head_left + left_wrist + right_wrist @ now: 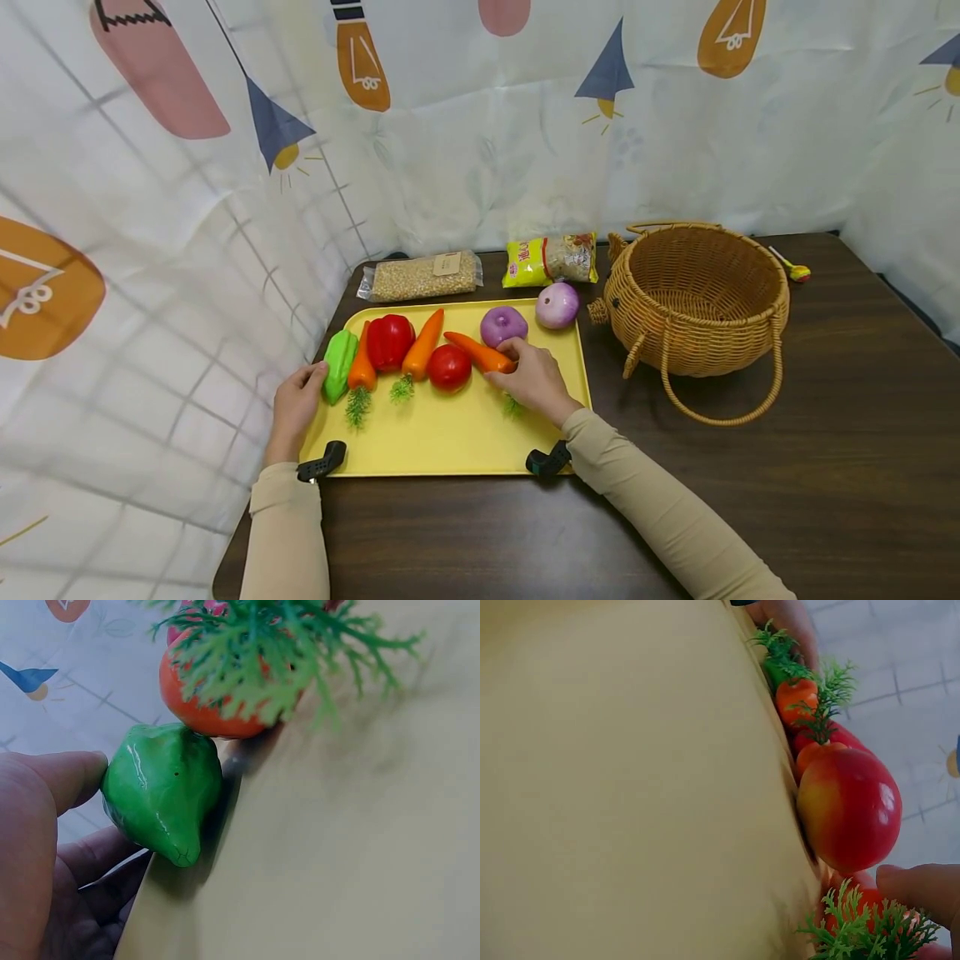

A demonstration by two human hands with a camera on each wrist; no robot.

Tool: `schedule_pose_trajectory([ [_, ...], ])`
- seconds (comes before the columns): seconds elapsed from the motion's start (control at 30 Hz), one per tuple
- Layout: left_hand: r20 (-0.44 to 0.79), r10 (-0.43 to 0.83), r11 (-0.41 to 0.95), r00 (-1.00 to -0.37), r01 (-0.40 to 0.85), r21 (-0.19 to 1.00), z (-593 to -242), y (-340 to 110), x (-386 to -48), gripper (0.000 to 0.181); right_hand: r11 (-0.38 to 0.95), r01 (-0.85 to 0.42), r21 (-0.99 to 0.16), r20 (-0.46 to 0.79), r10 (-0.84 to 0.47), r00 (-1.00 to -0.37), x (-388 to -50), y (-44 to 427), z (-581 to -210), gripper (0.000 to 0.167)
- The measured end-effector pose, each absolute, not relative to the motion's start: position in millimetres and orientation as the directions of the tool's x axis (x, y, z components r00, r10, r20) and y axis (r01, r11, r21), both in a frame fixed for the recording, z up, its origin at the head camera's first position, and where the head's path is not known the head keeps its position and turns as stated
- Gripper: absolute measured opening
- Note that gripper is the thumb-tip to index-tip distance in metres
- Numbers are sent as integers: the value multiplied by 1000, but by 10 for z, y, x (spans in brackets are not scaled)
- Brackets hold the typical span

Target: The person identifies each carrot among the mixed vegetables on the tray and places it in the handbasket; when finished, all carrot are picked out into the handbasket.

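My left hand (294, 410) is at the yellow tray's (420, 442) left edge, its thumb and fingers on a green pepper (341, 367). In the left wrist view the thumb of that hand (45, 847) touches the pepper's (161, 787) side, and the other fingers go partly behind it. Farther right, my right hand (536, 382) pinches an orange carrot (477, 352) beside a red tomato (449, 368). The right wrist view shows this hand's thumb (926, 891) against the carrot, whose leafy top (862, 930) partly covers it; its other fingers are mostly hidden.
Two more carrots (424, 346) (362, 367) and a red pepper (390, 342) lie on the tray, with two purple onions (503, 326) (557, 306) at its upper right. Behind are a grain bag (423, 277) and yellow packet (551, 260). A wicker basket (697, 333) stands right.
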State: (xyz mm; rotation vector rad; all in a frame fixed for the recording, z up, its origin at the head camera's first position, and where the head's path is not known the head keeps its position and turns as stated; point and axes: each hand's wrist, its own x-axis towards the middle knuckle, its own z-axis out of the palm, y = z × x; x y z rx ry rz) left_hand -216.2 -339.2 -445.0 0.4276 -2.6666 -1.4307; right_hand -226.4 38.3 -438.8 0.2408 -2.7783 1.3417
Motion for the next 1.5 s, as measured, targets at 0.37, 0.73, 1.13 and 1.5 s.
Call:
schedule_pose_trajectory([
  [0.37, -60, -298, 516, -953, -214, 830, -4447, -3403, -2166, 70, 609, -174, -774, 138, -106, -985, -2274, 383, -4380, 42],
  [0.73, -74, -299, 511, -952, -225, 829, -4447, -3402, -2162, 69, 582, -166, -796, 174, -43, -984, -2288, 404, -4286, 35],
  [1.13, -65, -303, 523, -951, -223, 823, -4447, -3402, -2173, 69, 493, -217, -843, 256, 11, -967, -2278, 518, -4027, 39],
  [1.5, -64, -304, 527, -951, -224, 820, -4424, -3381, -2170, 65, 405, -348, -845, 393, 30, -919, -2234, 823, -3703, 37],
])
